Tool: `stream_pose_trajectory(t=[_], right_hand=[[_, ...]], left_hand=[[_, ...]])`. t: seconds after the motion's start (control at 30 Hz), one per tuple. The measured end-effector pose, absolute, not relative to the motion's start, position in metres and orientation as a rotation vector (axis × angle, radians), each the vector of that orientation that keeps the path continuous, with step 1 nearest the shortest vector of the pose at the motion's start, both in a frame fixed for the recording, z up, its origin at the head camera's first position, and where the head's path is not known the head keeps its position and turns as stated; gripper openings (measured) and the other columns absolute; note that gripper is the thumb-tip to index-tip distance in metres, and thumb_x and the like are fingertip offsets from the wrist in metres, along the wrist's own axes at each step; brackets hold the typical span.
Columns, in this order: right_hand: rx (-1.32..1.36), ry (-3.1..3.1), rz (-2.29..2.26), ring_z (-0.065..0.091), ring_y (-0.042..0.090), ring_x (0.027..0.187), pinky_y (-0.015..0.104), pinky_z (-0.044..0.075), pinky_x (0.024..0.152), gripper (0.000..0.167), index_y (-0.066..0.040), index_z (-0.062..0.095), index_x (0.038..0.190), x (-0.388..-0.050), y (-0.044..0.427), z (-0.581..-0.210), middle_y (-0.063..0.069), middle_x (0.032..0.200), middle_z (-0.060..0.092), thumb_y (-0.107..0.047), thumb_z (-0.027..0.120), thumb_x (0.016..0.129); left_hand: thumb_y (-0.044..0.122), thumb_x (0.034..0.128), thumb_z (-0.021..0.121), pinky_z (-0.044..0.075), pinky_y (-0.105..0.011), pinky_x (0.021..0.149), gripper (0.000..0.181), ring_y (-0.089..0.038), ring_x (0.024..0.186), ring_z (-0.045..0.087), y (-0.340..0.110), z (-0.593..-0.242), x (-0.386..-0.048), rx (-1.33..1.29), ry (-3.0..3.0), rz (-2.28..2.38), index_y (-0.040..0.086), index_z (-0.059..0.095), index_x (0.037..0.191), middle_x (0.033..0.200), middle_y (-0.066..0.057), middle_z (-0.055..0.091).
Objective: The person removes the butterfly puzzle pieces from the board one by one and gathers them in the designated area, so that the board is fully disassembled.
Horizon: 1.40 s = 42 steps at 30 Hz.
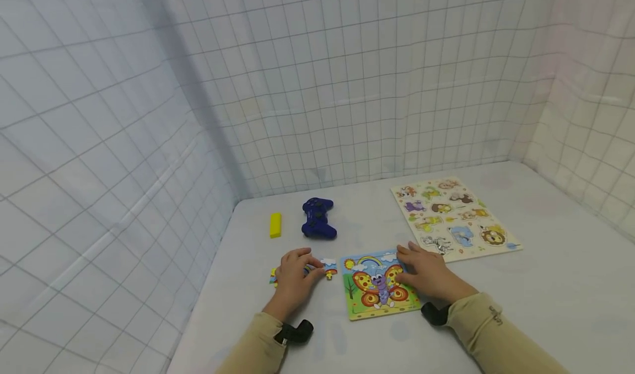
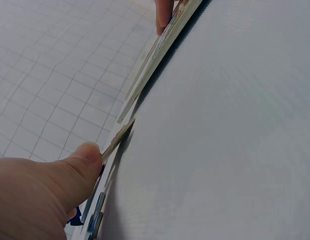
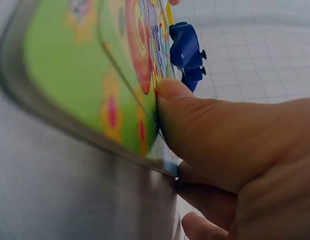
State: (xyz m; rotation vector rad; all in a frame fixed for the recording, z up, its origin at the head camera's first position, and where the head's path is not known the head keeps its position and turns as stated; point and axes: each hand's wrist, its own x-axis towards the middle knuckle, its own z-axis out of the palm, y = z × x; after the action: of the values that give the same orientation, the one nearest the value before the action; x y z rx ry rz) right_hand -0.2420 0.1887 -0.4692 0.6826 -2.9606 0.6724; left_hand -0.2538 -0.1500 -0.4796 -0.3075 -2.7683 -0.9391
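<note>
A butterfly jigsaw puzzle [image 1: 358, 305] in a flat square board lies in front of the person. The right hand [image 1: 430, 273] grips its right side, thumb [image 3: 177, 90] on the picture and the other fingers at the edge. Left of the board, the left hand [image 1: 295, 279] pinches a jigsaw piece [image 2: 118, 139], which tilts up from the table in the left wrist view. Other loose jigsaw pieces [image 1: 273, 276] lie under and beside that hand, partly hidden by it. The left fingertips' hold on the underside of the piece is out of sight.
A dark blue game controller [image 1: 316, 226] lies beyond the left hand, with a yellow block [image 1: 275, 225] to its left. At the back right is a larger animal puzzle board [image 1: 453, 219], close to the right hand. Gridded white walls [image 1: 347, 98] stand behind and at both sides.
</note>
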Motion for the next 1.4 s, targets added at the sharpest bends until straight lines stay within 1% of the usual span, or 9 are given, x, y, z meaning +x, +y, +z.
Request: stream_pose_trajectory(t=[0.43,0.8,0.9,1.0,1.07,1.13,1.2,1.3,1.4], right_hand=[[0.683,-2.962,0.658,0.039,0.049,0.145,0.073,0.037,0.103,0.062,0.0,0.058,0.143,-0.244,0.19,-0.472,0.019,0.154,0.05,-0.036,0.073,0.095],[0.673,-2.967,0.672,0.038,0.048,0.146,0.073,0.035,0.102,0.062,0.0,0.057,0.144,-0.243,0.189,-0.473,0.019,0.155,0.049,-0.035,0.073,0.095],[0.676,-2.966,0.667,0.038,0.048,0.146,0.073,0.036,0.101,0.062,0.0,0.058,0.143,-0.243,0.189,-0.473,0.019,0.154,0.05,-0.036,0.073,0.095],[0.67,-2.972,0.669,0.038,0.048,0.146,0.072,0.035,0.102,0.062,0.0,0.058,0.144,-0.243,0.189,-0.473,0.019,0.155,0.049,-0.036,0.073,0.095],[0.671,-2.974,0.664,0.038,0.048,0.146,0.072,0.035,0.101,0.062,0.0,0.058,0.144,-0.242,0.189,-0.473,0.02,0.155,0.049,-0.036,0.073,0.095],[0.665,-2.976,0.674,0.037,0.048,0.146,0.072,0.035,0.102,0.062,0.0,0.057,0.144,-0.242,0.189,-0.472,0.02,0.155,0.049,-0.035,0.073,0.095],[0.668,-2.973,0.674,0.037,0.049,0.146,0.072,0.035,0.101,0.062,0.0,0.057,0.143,-0.242,0.189,-0.472,0.02,0.155,0.049,-0.035,0.073,0.095],[0.669,-2.972,0.671,0.038,0.048,0.146,0.072,0.035,0.101,0.062,0.0,0.057,0.144,-0.243,0.189,-0.471,0.02,0.155,0.049,-0.035,0.073,0.095],[0.653,-2.955,0.664,0.036,0.048,0.147,0.071,0.033,0.103,0.063,0.0,0.055,0.146,-0.241,0.186,-0.471,0.021,0.156,0.047,-0.034,0.072,0.096]], left_hand=[[0.03,0.094,0.076,0.023,-0.069,0.106,0.007,-0.04,0.143,0.033,-0.15,-0.48,-0.252,-0.341,-2.79,-0.883,0.026,0.07,0.092,0.146,-0.01,0.053],[0.03,0.0952,0.075,0.023,-0.068,0.105,0.007,-0.039,0.144,0.032,-0.151,-0.481,-0.253,-0.323,-2.818,-0.871,0.026,0.07,0.094,0.147,-0.01,0.053],[0.03,0.0958,0.074,0.024,-0.066,0.104,0.007,-0.039,0.142,0.035,-0.15,-0.48,-0.252,-0.323,-2.795,-0.853,0.025,0.07,0.097,0.144,-0.01,0.055],[0.03,0.0956,0.075,0.034,-0.058,0.101,0.012,-0.031,0.125,0.051,-0.145,-0.477,-0.249,-0.375,-2.751,-0.837,0.022,0.071,0.103,0.126,-0.005,0.064],[0.03,0.0962,0.074,0.043,-0.044,0.095,0.016,-0.021,0.107,0.059,-0.138,-0.475,-0.246,-0.463,-2.737,-0.83,0.02,0.072,0.109,0.111,0.0,0.066],[0.031,0.096,0.075,0.048,-0.031,0.081,0.023,-0.011,0.09,0.058,-0.129,-0.472,-0.241,-0.577,-2.759,-0.826,0.017,0.072,0.114,0.1,0.005,0.065],[0.036,0.0957,0.074,0.047,-0.024,0.069,0.031,-0.005,0.08,0.054,-0.119,-0.469,-0.235,-0.667,-2.822,-0.81,0.016,0.071,0.119,0.097,0.008,0.061],[0.049,0.0922,0.075,0.042,-0.022,0.064,0.045,-0.004,0.076,0.048,-0.108,-0.468,-0.229,-0.739,-2.911,-0.724,0.018,0.069,0.124,0.095,0.01,0.055],[0.058,0.0887,0.074,0.04,-0.023,0.061,0.053,-0.005,0.074,0.047,-0.104,-0.471,-0.229,-0.736,-2.954,-0.649,0.02,0.069,0.124,0.092,0.011,0.051]])
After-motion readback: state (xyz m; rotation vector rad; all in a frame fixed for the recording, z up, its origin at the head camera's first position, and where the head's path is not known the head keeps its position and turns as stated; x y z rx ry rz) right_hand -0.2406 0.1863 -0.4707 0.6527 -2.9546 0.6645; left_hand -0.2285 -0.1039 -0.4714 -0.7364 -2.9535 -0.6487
